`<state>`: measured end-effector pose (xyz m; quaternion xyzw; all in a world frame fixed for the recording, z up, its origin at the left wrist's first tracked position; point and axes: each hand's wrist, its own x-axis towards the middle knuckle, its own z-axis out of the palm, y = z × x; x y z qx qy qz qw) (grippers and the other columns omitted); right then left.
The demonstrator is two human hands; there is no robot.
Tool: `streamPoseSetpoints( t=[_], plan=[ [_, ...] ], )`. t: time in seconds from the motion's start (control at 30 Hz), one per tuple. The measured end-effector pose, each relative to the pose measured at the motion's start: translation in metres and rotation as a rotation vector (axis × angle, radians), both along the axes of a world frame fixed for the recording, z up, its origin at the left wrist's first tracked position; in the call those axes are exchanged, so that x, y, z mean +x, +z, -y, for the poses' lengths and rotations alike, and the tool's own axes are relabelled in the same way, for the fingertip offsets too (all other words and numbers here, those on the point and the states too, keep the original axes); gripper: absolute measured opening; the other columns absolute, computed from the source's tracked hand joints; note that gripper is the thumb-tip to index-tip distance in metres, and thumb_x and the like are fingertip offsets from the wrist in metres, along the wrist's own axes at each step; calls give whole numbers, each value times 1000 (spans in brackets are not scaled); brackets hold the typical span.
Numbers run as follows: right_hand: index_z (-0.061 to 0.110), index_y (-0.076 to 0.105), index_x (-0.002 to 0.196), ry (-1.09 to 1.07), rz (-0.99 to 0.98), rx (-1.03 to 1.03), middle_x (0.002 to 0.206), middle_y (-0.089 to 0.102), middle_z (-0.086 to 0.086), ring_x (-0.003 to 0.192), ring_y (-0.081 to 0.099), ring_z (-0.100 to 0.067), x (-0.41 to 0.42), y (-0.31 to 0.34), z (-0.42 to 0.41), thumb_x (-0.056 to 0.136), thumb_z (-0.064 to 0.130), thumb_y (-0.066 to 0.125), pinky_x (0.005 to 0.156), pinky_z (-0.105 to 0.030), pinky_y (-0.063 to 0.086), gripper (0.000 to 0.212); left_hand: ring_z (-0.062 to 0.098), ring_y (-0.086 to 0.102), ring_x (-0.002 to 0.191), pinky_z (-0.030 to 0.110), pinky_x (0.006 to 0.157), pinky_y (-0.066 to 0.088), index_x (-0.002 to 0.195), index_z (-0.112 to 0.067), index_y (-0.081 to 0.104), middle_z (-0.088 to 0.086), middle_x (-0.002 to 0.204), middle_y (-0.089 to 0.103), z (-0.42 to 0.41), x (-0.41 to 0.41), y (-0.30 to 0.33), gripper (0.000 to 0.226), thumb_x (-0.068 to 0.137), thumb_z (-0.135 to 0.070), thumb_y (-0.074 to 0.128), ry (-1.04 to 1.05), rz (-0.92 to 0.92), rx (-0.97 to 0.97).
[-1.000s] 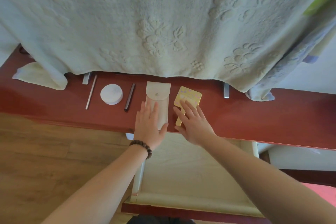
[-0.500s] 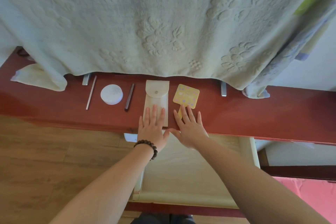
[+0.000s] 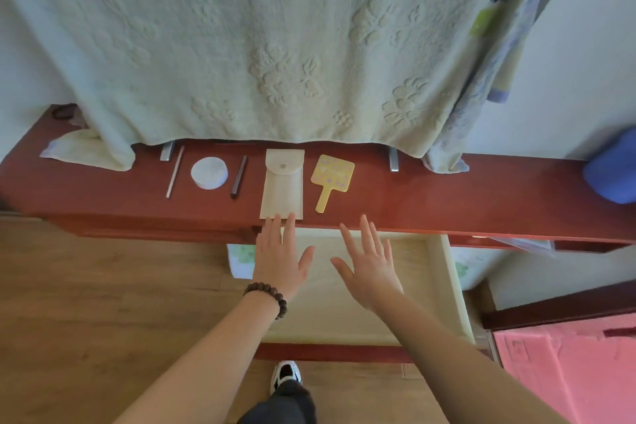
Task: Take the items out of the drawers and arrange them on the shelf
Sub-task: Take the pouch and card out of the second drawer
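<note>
On the red wooden shelf (image 3: 430,196) several items lie in a row: a thin pale stick (image 3: 175,171), a round white disc (image 3: 209,172), a dark pencil-like stick (image 3: 239,176), a beige snap pouch (image 3: 282,184) and a yellow hand mirror (image 3: 331,178). My left hand (image 3: 280,256), with a bead bracelet, is open and flat, its fingertips at the pouch's near edge. My right hand (image 3: 370,262) is open, fingers spread, over the pulled-out drawer (image 3: 444,272), which shows a bare cream bottom. Neither hand holds anything.
A pale embossed blanket (image 3: 275,45) hangs over the shelf's back edge. A blue object (image 3: 612,169) sits at the shelf's far right. A pink surface (image 3: 568,368) lies at the lower right. Wooden floor (image 3: 86,303) spreads to the left, and my shoe (image 3: 285,373) is below the drawer.
Both hands have pulled back off the pouch and the mirror, toward me and over the drawer. The pouch and mirror stay flat on the shelf.
</note>
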<state>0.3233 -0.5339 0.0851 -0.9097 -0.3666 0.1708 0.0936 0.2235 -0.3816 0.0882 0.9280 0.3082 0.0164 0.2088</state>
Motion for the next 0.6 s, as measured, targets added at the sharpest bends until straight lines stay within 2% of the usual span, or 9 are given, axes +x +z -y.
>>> streamPoseSetpoints(
  t=[0.17,0.27,0.43,0.53,0.6],
  plan=[
    [40,-26,143,-85,72,30,150,-40,0,138,-37,-17,-49,-4,75,83,76,6,115,-48,-13,77,31,2,147,46,118,16,151,-15,8,16,159,8,78,-57,-4,82,90,-53,48,140,45,5],
    [35,-34,140,-218,60,16,148,-43,0,137,-37,-18,-72,-11,123,77,84,5,115,-47,-15,89,33,-1,147,46,119,11,151,-11,-3,20,158,0,122,-90,-15,99,84,-58,54,233,25,-35],
    [28,-31,141,-389,-2,-4,148,-38,-4,137,-36,-19,-99,-26,181,76,84,21,116,-47,-11,100,35,-5,146,51,118,13,147,0,-11,26,156,-8,167,-121,-25,119,76,-66,58,417,-17,-95],
    [21,-25,144,-466,-57,41,150,-33,-4,141,-28,-20,-110,-31,195,79,79,34,117,-46,-9,105,31,-11,146,48,119,7,144,1,-21,22,155,-19,175,-125,-30,127,73,-72,55,550,-59,-220],
    [17,-21,147,-548,-135,64,155,-27,-5,144,-23,-20,-116,-34,199,79,77,39,117,-45,-7,109,30,-8,147,47,119,8,143,1,-22,20,156,-18,175,-122,-32,132,69,-76,55,630,-85,-323]
  ],
)
